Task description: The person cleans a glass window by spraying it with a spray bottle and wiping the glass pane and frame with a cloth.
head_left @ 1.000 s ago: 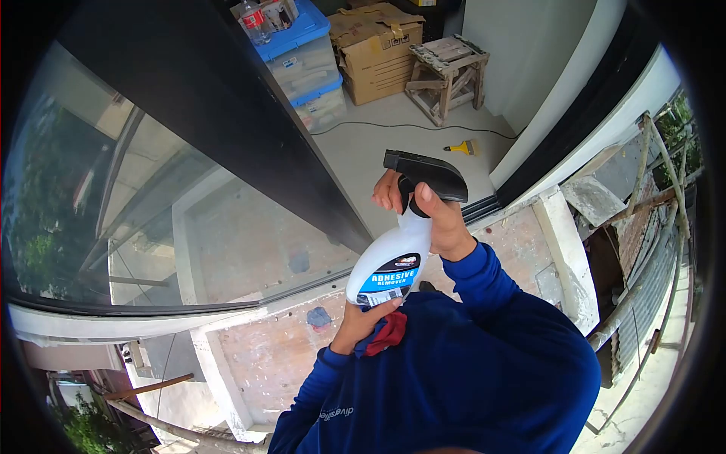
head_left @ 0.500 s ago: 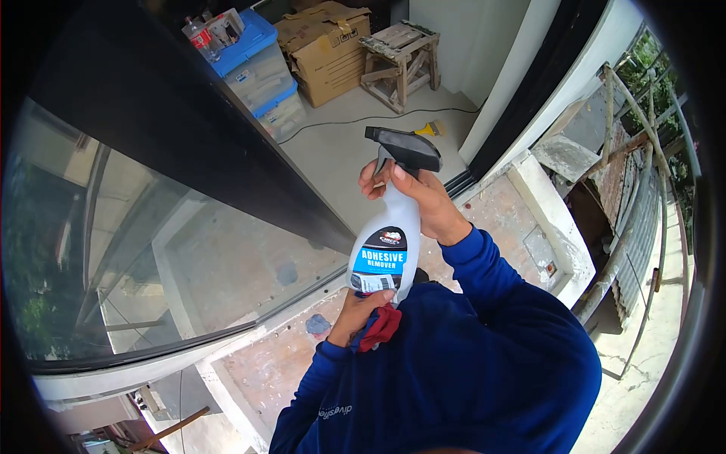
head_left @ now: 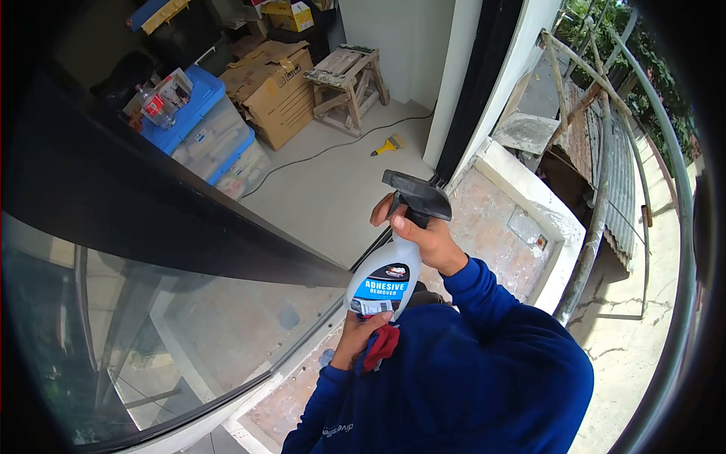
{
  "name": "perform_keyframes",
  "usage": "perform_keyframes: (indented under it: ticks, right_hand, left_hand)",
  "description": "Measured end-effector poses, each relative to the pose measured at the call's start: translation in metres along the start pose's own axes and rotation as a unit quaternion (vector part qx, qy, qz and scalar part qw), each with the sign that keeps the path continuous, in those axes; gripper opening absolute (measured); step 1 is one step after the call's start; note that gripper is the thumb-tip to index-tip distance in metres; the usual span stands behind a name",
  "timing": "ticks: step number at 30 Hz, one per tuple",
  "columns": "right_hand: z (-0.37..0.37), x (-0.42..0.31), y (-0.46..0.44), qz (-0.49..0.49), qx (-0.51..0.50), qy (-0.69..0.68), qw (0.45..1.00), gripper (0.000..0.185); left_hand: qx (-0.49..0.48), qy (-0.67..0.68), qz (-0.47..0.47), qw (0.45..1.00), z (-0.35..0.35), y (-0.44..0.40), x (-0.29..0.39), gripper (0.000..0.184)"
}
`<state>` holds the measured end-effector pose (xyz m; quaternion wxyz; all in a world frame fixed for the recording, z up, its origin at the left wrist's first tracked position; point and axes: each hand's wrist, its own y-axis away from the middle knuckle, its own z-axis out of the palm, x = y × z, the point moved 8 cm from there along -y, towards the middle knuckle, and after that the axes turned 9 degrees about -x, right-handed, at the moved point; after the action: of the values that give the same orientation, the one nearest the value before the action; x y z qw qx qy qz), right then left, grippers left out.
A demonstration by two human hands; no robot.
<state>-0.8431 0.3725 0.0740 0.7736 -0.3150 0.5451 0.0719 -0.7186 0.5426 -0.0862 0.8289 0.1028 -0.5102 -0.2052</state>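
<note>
A white spray bottle (head_left: pixel 393 265) with a black trigger head (head_left: pixel 418 198) is held in front of my chest, tilted, its blue label reading "ADHESIVE REMOVER". My right hand (head_left: pixel 431 242) wraps round its neck, thumb on the near side and fingers by the trigger. At the bottle's base my left hand (head_left: pixel 358 333) is closed, its thumb over the lower label. A red and blue cloth (head_left: pixel 382 346) hangs bunched between that hand and the bottle; most of the left fingers are hidden.
To the left stands a black-framed glass door (head_left: pixel 219 325). Inside are blue-lidded bins (head_left: pixel 204 144), a cardboard box (head_left: pixel 272 94), a wooden stool (head_left: pixel 348 87), a yellow paintbrush (head_left: pixel 388 145) and a black cord (head_left: pixel 318 153). Metal railing (head_left: pixel 601 159) lies at the right.
The view has shifted, showing more of the room inside and the railing. The bottle sits slightly lower in view, its top leaning more toward me. Both hands keep their hold.
</note>
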Motion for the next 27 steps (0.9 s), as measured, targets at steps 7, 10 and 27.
perform_keyframes:
  ticks: [7, 10, 27]
  right_hand:
    - [-0.043, 0.008, 0.015, 0.006, 0.034, -0.021, 0.999, 0.03]
    - [-0.066, -0.002, -0.01, 0.023, 0.055, -0.061, 0.996, 0.032]
    - [-0.272, 0.022, -0.089, 0.069, 0.027, -0.002, 0.997, 0.035]
  left_hand:
    - [-0.031, -0.01, -0.047, 0.998, 0.005, -0.027, 0.007, 0.053]
    - [-0.02, -0.02, -0.007, 1.0, 0.026, -0.063, 0.024, 0.053]
    - [-0.171, -0.117, -0.194, 0.959, 0.091, -0.34, -0.026, 0.052]
